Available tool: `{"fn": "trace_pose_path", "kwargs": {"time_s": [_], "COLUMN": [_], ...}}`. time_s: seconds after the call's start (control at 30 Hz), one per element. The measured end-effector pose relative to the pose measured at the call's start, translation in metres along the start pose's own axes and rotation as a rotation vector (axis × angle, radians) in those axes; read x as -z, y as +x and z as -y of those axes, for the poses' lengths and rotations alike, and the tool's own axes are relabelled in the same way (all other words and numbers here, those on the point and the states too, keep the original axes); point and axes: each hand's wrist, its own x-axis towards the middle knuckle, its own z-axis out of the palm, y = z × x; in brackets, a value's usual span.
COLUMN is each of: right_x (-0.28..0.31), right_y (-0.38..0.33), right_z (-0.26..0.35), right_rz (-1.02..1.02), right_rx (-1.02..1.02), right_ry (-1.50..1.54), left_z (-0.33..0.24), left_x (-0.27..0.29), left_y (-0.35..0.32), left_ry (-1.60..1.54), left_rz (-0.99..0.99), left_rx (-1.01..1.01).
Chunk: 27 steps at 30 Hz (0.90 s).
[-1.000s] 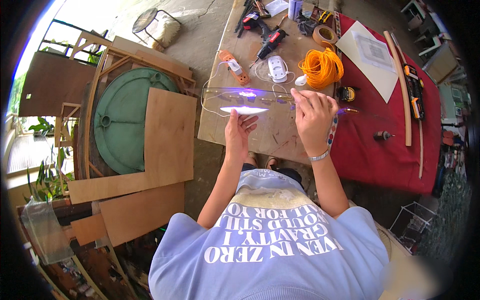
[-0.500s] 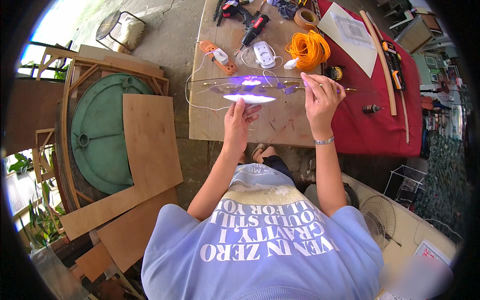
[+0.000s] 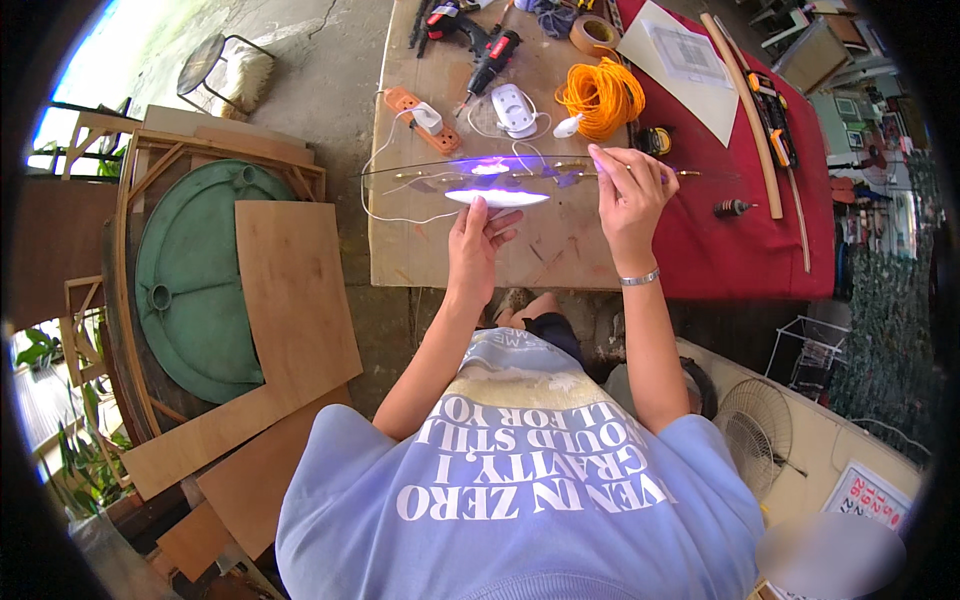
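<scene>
My left hand (image 3: pixel 476 232) grips a white corded lamp (image 3: pixel 505 200), thumb on its near side and fingers beneath. The lamp glows violet-white along its far side. Just beyond it, a thin clear panel (image 3: pixel 425 172) spans left to right, seen almost edge-on, with brass-coloured bits along it and a bright violet glow on its surface. My right hand (image 3: pixel 632 195) is raised at the panel's right part, thumb and fingers pinched together. What lies between those fingertips is mostly hidden; they seem to hold the panel's edge. A white cord (image 3: pixel 385 214) trails left from the lamp.
On the table (image 3: pixel 410 255) lie an orange power strip (image 3: pixel 405 103), a white adapter (image 3: pixel 515 110), an orange cord coil (image 3: pixel 603 98), a red-black power tool (image 3: pixel 492 65) and tape (image 3: pixel 594 35). A small dark bottle (image 3: pixel 732 208) and wood strip (image 3: pixel 750 120) rest on red cloth (image 3: pixel 700 260).
The view has shifted slightly, so the table sits a little further left and lower. Both hands keep nearly the same pose, with the lamp still lit.
</scene>
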Motion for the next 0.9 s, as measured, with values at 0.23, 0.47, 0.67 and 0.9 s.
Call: {"fn": "trace_pose_path", "kwargs": {"time_s": [0.23, 0.47, 0.67, 0.9], "right_x": [0.007, 0.013, 0.015, 0.016], "right_y": [0.0, 0.004, 0.011, 0.013], "right_z": [-0.003, -0.019, -0.026, -0.038], "right_rz": [0.034, 0.111, 0.118, 0.172], "right_rx": [0.016, 0.089, 0.139, 0.195], "right_ry": [0.024, 0.066, 0.162, 0.238], "left_z": [0.041, 0.07, 0.081, 0.098], "left_x": [-0.006, -0.012, -0.017, -0.027], "left_y": [0.015, 0.022, 0.019, 0.016], "left_ry": [0.098, 0.047, -0.013, 0.014], "left_rz": [-0.049, -0.108, -0.247, -0.302], "left_rx": [0.024, -0.036, -0.089, -0.249]}}
